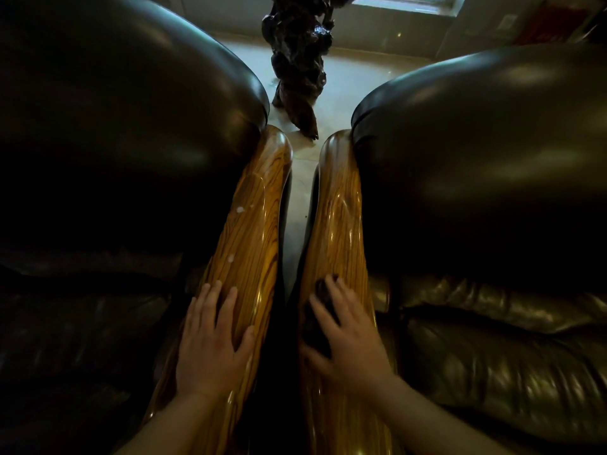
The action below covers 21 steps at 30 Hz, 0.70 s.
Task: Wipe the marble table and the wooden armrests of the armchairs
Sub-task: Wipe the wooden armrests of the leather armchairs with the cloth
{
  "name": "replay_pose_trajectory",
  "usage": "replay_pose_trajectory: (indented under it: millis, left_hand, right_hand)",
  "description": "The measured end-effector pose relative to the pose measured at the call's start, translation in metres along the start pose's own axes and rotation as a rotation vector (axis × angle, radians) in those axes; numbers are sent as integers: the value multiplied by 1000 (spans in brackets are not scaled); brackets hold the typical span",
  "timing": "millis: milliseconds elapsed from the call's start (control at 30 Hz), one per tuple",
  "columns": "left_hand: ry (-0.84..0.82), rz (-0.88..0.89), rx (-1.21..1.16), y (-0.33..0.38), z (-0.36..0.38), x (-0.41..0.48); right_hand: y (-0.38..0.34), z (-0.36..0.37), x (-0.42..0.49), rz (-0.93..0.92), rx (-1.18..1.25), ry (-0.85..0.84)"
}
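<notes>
Two glossy wooden armrests run side by side away from me, the left armrest [253, 208] and the right armrest [338, 211]. My left hand [210, 339] lies flat on the left armrest, fingers spread, holding nothing. My right hand [348, 336] presses a dark cloth [317, 320] onto the right armrest; the cloth shows under the fingers and thumb. Small white spots [240, 209] sit on the left armrest farther up. The marble table is out of view.
Dark leather armchairs flank the armrests, the left armchair [115, 126] and the right armchair [486, 152]. A narrow gap [295, 205] between them shows pale floor. A dark carved wooden sculpture [297, 60] stands beyond, below a window [407, 1].
</notes>
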<state>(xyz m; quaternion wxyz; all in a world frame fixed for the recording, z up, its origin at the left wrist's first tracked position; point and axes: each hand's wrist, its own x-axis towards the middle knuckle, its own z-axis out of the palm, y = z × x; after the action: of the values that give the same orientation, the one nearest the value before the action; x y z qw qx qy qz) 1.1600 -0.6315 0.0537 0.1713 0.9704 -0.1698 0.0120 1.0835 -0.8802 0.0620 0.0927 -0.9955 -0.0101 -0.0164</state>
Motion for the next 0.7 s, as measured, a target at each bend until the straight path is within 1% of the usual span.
replay_pose_trajectory:
  millis: [67,100,133,167,300,367,400,433,467,500,533,567,600,633,667,700]
  left_hand:
    - [7,-2,-2,1,-2,-1]
    - [10,-5,-2,2,-2,-2]
    - [11,-6,-2,2,-3,-1]
    - [13,-4,-1,3,-3,-2]
    - [28,4,-4,1,0,-2]
    - [35,5,-2,-1,1,-3]
    - [39,4,-6,-1,1,-2]
    - [41,3,-8,-1,1,-2]
    - [39,4,-9,-1,0,-1]
    - [37,8,-12,-1,0,-1]
    - [38,10,-20,-1,1,-1]
    - [42,9,-27,-1,1,-2]
    - [46,6,-33,-1,1,-2]
    - [46,4,-38,-1,1,-2]
    - [45,7,-42,-2,1,-2]
    - [43,12,-44,-2,1,-3]
  right_hand:
    - [8,4,-28,-171,-27,-39]
    - [15,1,-27,-207,-30,-50]
    - [21,-6,-18,-201,-33,-48]
    - [25,-13,-4,-155,-21,-38]
    - [17,-36,55,186,119,52]
    - [7,-42,66,280,197,133]
    - [5,-45,67,314,306,177]
    - [6,-51,66,351,483,214]
    - [5,-57,61,390,710,227]
    - [7,-61,55,432,899,204]
    - [11,-62,47,440,966,187]
    - [14,-62,39,437,902,146]
    - [18,-58,30,455,765,123]
    - [19,-52,22,491,616,153]
    - [18,-45,16,522,533,215]
    - [14,-39,10,524,528,279]
